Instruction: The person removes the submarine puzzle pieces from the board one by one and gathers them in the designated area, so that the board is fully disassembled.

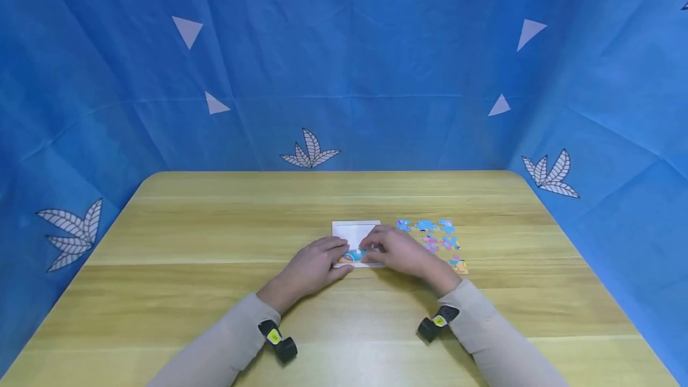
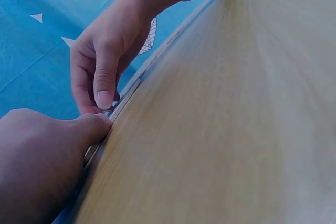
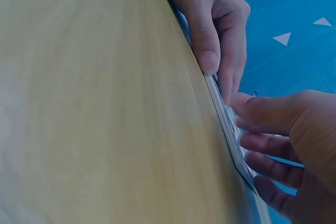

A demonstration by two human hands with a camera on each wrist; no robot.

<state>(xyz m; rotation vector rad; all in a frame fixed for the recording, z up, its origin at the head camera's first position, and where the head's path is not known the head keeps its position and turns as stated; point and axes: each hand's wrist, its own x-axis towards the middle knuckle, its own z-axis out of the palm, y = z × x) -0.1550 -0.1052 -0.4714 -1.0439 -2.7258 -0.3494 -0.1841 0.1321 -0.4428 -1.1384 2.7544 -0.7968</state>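
A white puzzle tray (image 1: 356, 233) lies at the middle of the table, with blue and orange puzzle pieces (image 1: 348, 257) along its near edge. My left hand (image 1: 314, 264) holds the tray's near left corner, thumb at the front rim and fingers over the top; the left wrist view shows its thumb (image 2: 94, 124) against the rim. Over the tray's right part, my right hand (image 1: 398, 249) pinches what seems to be a puzzle piece, mostly hidden by the fingers. In the right wrist view, the right thumb (image 3: 257, 109) nearly meets the left fingertips.
Several loose puzzle pieces (image 1: 426, 226) lie in rows right of the tray, with a yellowish one (image 1: 458, 265) nearer the right forearm. The wooden table (image 1: 215, 226) reaches a blue cloth backdrop (image 1: 349, 64). Dark wrist cameras (image 1: 285, 348) sit on both sleeves.
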